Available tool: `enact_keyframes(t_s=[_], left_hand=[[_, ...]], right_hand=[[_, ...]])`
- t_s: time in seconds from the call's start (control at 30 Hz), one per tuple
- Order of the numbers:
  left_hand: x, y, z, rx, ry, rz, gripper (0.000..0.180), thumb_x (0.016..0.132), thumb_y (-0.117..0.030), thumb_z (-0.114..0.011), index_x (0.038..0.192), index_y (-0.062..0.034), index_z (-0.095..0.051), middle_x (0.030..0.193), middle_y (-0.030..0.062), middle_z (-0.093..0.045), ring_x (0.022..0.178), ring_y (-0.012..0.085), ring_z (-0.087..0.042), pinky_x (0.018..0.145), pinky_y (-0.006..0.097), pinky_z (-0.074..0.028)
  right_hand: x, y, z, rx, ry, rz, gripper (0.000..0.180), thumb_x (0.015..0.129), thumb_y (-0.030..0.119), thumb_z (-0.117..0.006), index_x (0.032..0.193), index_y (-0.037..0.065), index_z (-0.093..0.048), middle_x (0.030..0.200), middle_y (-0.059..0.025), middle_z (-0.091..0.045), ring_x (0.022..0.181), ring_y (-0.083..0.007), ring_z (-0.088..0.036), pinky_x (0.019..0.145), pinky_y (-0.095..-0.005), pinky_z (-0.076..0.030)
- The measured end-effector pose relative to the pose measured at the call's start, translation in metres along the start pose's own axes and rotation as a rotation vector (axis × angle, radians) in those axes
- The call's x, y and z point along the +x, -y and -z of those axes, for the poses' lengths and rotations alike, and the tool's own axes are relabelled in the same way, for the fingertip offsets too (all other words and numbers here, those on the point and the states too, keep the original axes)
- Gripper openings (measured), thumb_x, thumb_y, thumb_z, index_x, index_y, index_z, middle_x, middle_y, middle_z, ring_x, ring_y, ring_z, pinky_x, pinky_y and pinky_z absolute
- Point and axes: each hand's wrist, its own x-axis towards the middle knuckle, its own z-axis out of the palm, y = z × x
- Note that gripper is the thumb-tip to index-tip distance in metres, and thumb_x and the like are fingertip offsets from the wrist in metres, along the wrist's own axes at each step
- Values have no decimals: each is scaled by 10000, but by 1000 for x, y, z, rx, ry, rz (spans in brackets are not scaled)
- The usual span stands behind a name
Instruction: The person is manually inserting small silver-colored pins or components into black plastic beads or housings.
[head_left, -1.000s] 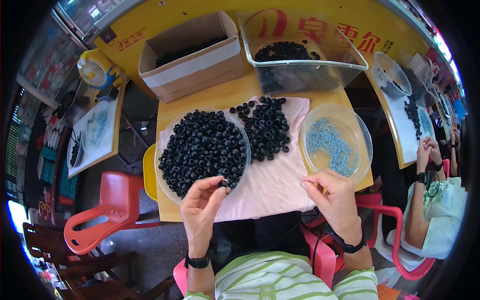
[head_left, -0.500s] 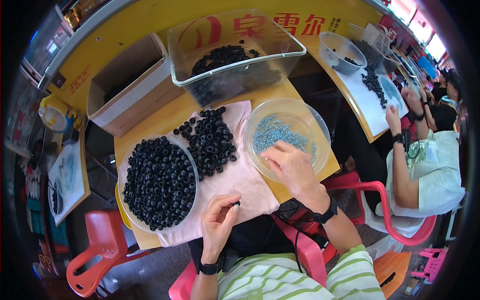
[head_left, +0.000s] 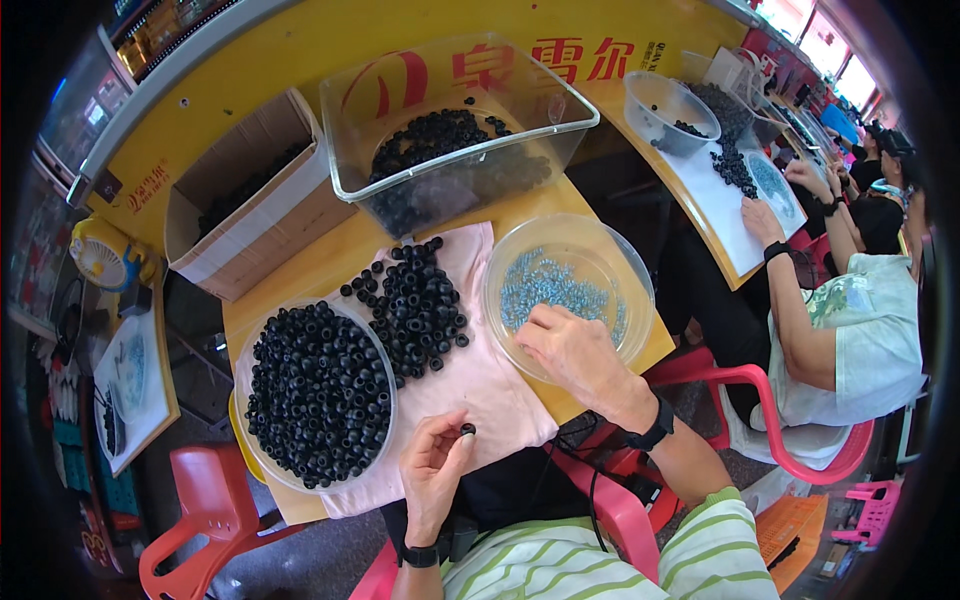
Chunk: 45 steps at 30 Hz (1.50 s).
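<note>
Green and white stripes cross the sleeve (head_left: 715,545) at the lower edge, and each wrist wears a dark band (head_left: 655,424). Of the two hands, the left hand (head_left: 430,472) is nearer, above the front part of a pink cloth (head_left: 505,400), pinching one black bead (head_left: 467,429) between thumb and forefinger. Farther right, the right hand (head_left: 580,350) reaches over the near rim of a clear bowl (head_left: 605,248), fingers bunched and pointing down beside the blue beads (head_left: 555,285) inside; whether the fingertips hold one, I cannot tell.

On the left, a round tub (head_left: 391,410) is heaped with black beads (head_left: 318,390). Between tub and bowl, a loose pile (head_left: 420,305) of similar beads lies on the cloth, which covers part of the wooden worktop (head_left: 575,208). Left of it stands a red chair (head_left: 212,490); to the right, a co-worker (head_left: 865,325) sits at another table (head_left: 705,205).

Beyond the pile are a cardboard box (head_left: 270,222) and a clear bin (head_left: 505,140) holding more beads, backed by a yellow panel (head_left: 250,85).
</note>
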Motion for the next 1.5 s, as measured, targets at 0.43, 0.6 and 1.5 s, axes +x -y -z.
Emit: enact_keyframes(t_s=[0.43,0.6,1.5], left_hand=[[-20,-18,-2,-412,-13,129,218,919,-37,-593,1131,11,-582,1073,150,-642,920,200,-647,834,307,-525],[-34,-33,1,-562,-49,153,234,884,-24,-635,1110,5,-582,1035,135,-638,886,182,-632,797,303,-523],[-64,-19,60,-946,-117,182,156,925,-104,-610,1058,-23,-605,991,82,-633,822,122,-603,746,259,-505]], right_hand=[[-19,42,35,648,-100,-148,200,817,-22,-668,1011,11,-640,890,-85,-627,750,-145,-639,571,-250,-517],[-33,77,29,1164,85,-224,177,817,-33,-695,988,8,-683,959,-87,-654,694,-108,-628,564,-214,-511],[17,147,-8,665,88,417,296,740,9,-748,1027,78,-719,890,-61,-649,710,-192,-611,592,-296,-507]])
